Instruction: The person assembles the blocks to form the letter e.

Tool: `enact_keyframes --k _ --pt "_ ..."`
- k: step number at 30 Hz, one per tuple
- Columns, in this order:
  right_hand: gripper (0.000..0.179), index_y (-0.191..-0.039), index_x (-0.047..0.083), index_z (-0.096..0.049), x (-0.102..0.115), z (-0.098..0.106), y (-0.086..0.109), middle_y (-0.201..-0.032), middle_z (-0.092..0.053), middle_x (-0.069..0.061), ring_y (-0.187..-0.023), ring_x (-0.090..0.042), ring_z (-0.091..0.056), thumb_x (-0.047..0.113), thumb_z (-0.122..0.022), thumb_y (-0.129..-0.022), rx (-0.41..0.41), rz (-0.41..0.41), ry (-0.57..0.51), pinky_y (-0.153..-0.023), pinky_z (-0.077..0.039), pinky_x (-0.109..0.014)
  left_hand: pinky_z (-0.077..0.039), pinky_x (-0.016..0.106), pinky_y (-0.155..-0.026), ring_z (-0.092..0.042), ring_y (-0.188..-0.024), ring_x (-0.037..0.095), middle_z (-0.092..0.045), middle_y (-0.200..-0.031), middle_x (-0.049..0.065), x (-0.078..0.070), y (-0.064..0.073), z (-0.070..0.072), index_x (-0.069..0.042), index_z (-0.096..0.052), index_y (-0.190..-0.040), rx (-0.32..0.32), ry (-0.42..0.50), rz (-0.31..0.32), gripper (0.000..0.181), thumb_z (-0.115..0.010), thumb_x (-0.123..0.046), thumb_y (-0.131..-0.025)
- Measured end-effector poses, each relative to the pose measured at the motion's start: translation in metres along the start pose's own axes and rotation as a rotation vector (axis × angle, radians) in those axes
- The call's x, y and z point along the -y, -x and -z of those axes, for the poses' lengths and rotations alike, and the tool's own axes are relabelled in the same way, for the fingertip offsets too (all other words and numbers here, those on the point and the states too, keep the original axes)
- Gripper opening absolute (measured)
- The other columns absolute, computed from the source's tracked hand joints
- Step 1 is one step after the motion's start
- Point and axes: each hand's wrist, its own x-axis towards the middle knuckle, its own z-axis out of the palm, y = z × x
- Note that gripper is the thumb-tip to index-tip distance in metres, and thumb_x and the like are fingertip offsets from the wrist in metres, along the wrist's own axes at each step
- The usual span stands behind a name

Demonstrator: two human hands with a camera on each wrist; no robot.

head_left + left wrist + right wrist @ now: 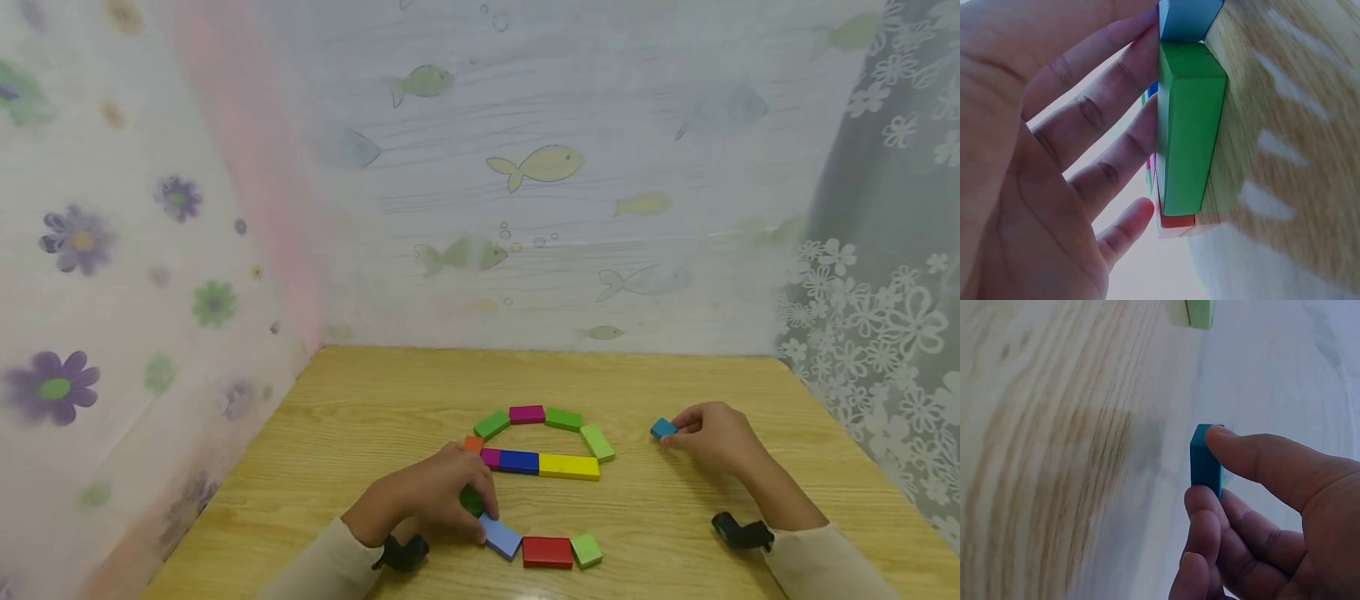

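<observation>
My right hand [716,437] pinches a small blue block [663,428] between thumb and fingers, over the right side of the table. In the right wrist view the thumb presses the top of this blue block [1205,459]. At the lower left, my left hand [442,492] has thumb and index finger at the near end of a light blue block [501,536]. A green block [1191,137] lies beside the left fingers, mostly hidden in the head view. A red block [547,552] and a light green block [587,550] continue the curve rightward.
Behind the left hand, green, magenta [527,414] and light green blocks [597,443] form an arch. A straight row with a dark blue block [519,462] and a yellow block [568,467] closes its base. An orange block [473,444] stands at its left end.
</observation>
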Motion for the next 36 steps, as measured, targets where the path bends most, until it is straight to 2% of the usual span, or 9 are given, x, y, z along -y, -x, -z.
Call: enact_keyframes --k 16,28,36 --pt "0.035 -0.097 0.011 -0.076 0.021 -0.004 0.020 -0.089 -0.073 0.000 -0.078 -0.015 -0.065 0.039 -0.089 -0.080 0.071 0.049 0.004 -0.066 -0.054 -0.033 -0.033 0.032 -0.099 -0.056 -0.106 -0.008 -0.065 -0.099 -0.031 0.001 0.000 -0.001 -0.039 -0.079 -0.098 0.003 -0.003 0.010 0.019 -0.088 -0.042 -0.082" --pt "0.028 -0.090 0.009 -0.077 0.035 -0.016 0.032 -0.082 -0.072 0.000 -0.076 -0.017 -0.067 0.029 -0.092 -0.077 0.228 0.132 -0.075 -0.066 -0.056 -0.034 -0.034 0.035 -0.103 -0.055 -0.105 -0.009 -0.066 -0.099 -0.031 -0.002 0.000 0.002 -0.038 -0.080 -0.098 0.018 0.014 0.033 0.018 -0.088 -0.041 -0.082" --pt "0.025 -0.089 0.011 -0.077 0.039 -0.025 0.035 -0.081 -0.074 0.001 -0.075 -0.019 -0.070 0.030 -0.092 -0.078 0.335 0.213 -0.136 -0.064 -0.057 -0.031 -0.033 0.036 -0.105 -0.055 -0.107 -0.007 -0.065 -0.099 -0.031 -0.001 0.001 0.000 -0.038 -0.079 -0.098 0.008 0.005 0.030 0.019 -0.088 -0.041 -0.082"
